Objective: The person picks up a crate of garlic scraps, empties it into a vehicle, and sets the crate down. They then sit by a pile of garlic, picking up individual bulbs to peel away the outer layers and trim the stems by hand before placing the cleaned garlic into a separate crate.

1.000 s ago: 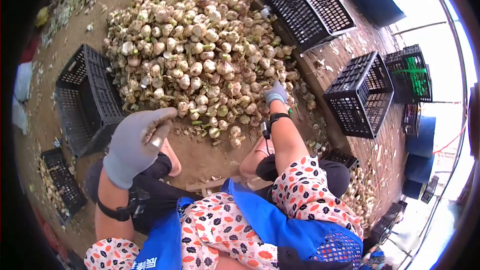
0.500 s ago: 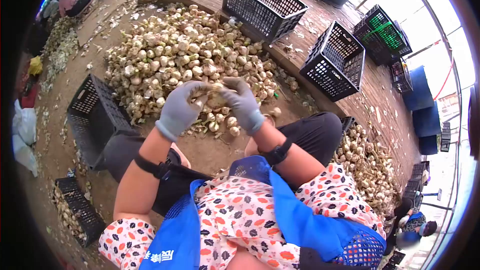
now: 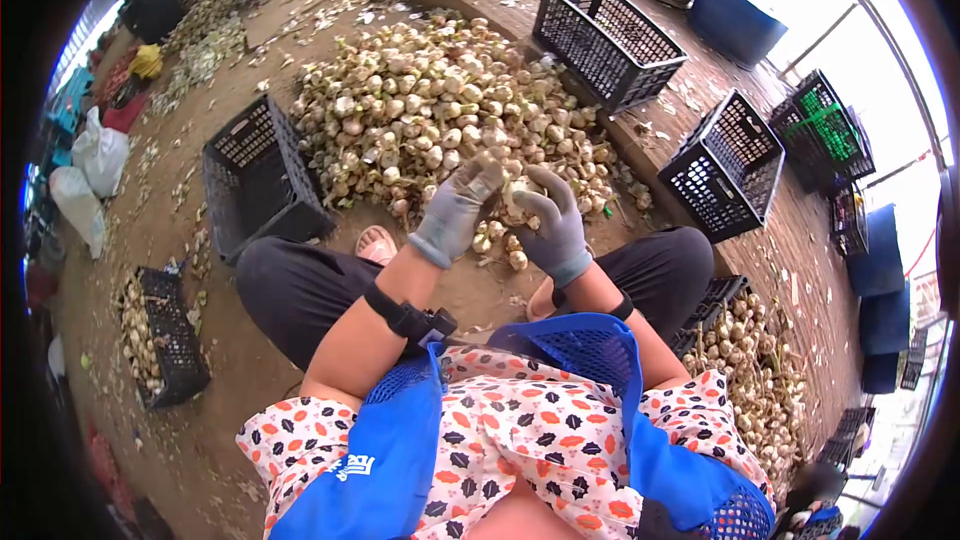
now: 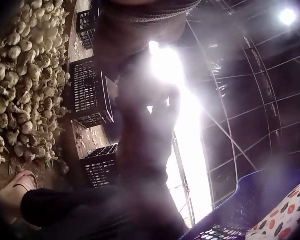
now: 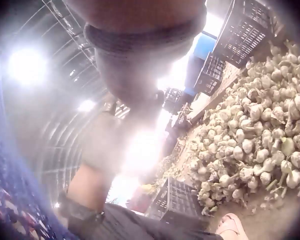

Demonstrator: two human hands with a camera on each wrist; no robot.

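Observation:
Both hands wear grey gloves and are close together in front of a big heap of garlic bulbs (image 3: 430, 110). My right hand (image 3: 560, 235) curls its thumb and fingers at a pale garlic bulb (image 3: 513, 190), which blends with the heap behind it. Just across from it is my left hand (image 3: 453, 215), its dirt-browned fingers turned up beside the bulb. Whether those fingers pinch part of the bulb I cannot tell. Glare and blur cover the gloves in both wrist views.
A black crate (image 3: 262, 180) stands left of the heap; a smaller one (image 3: 175, 340) lies near loose garlic. More crates (image 3: 610, 45) stand on the wooden boards at right. Another garlic pile (image 3: 750, 370) lies behind my right knee. White sacks (image 3: 100, 155) sit far left.
My right hand came back from the heap to meet the left hand at a bulb. Since then the hands have parted slightly. The head view has shifted.

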